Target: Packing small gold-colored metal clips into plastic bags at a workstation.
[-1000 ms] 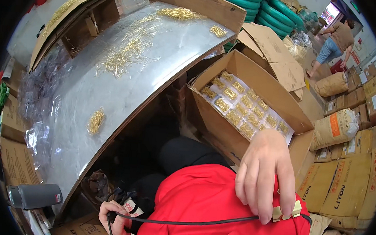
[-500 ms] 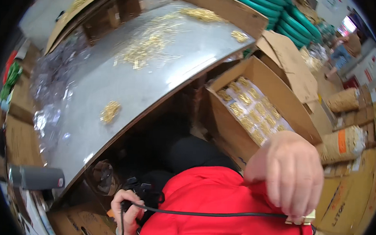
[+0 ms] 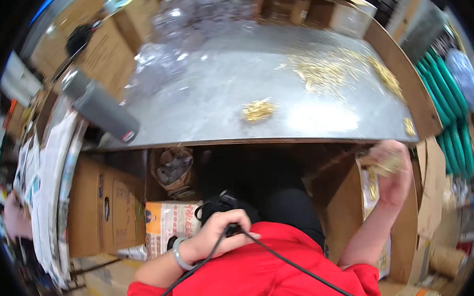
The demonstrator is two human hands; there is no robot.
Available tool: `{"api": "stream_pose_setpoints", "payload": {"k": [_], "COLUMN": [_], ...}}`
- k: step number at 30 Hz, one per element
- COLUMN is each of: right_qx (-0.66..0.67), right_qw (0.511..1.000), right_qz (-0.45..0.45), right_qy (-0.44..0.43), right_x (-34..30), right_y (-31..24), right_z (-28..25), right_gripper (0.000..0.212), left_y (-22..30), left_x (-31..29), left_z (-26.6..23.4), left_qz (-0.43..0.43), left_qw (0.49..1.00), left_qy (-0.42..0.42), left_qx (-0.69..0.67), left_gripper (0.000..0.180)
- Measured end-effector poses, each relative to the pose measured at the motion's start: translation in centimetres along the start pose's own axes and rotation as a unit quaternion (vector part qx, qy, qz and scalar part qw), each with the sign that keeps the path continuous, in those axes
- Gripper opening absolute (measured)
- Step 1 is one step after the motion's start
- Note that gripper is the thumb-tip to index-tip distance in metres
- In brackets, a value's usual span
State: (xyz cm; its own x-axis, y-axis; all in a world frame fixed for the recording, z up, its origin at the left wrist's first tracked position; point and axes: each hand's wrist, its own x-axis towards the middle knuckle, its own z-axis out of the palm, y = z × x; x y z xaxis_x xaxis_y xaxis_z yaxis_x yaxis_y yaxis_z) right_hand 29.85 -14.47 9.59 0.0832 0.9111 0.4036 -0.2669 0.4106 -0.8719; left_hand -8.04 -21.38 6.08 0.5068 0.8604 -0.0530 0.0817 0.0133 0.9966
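Observation:
My left hand point(image 3: 224, 231) is in front of my red top, fingers closed on a black cable point(image 3: 300, 266). The cable bends through that hand and trails off the lower edge on both sides. At the right, my right hand point(image 3: 394, 174) is raised beside the table's front corner, above the open cardboard box point(image 3: 348, 195). It is blurred, its fingers closed round a small bunch of pale gold strips point(image 3: 389, 161). Gold bundles point(image 3: 373, 186) lie inside the box, partly hidden by the hand and forearm. On the grey table point(image 3: 212, 111) rests a small gold heap point(image 3: 258, 111).
Loose gold strips point(image 3: 328, 69) spread over the table's far right, with a small bundle point(image 3: 409, 126) at its corner. Clear plastic bags point(image 3: 164, 56) pile at the left. A grey bottle point(image 3: 106, 110) lies near the front left edge. Green coiled rolls point(image 3: 446, 101) stand beyond the right side.
The view has swung left. My right hand has gone from low by my waist, over a small pale gold thing, up beside the table corner. My left hand still grips the cable.

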Motion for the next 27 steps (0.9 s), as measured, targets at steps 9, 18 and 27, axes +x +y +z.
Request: {"api": "stream_pose_setpoints", "payload": {"k": [9,18,27], "right_qx": [-0.429,-0.230,0.118], "right_qw": [0.856,0.820,0.615], "right_qz": [-0.036,-0.024,-0.013], "right_qy": [-0.285,-0.524,-0.779], "right_x": [14.0,4.6,-5.8], "right_y": [12.3,8.9,1.5], "right_z": [18.1,30.7,36.3], "right_gripper": [0.044,0.026,0.058], "left_y": [-2.8,-5.4,-5.8], "left_x": [0.7,2.6,2.9], "left_z": [1.3,2.7,3.5], "left_qz": [0.130,0.070,0.116], "left_qw": [0.980,0.958,0.967], "left_qy": [-0.150,-0.276,-0.226], "left_qx": [0.020,0.031,0.025], "left_gripper": [0.026,0.033,0.034]}}
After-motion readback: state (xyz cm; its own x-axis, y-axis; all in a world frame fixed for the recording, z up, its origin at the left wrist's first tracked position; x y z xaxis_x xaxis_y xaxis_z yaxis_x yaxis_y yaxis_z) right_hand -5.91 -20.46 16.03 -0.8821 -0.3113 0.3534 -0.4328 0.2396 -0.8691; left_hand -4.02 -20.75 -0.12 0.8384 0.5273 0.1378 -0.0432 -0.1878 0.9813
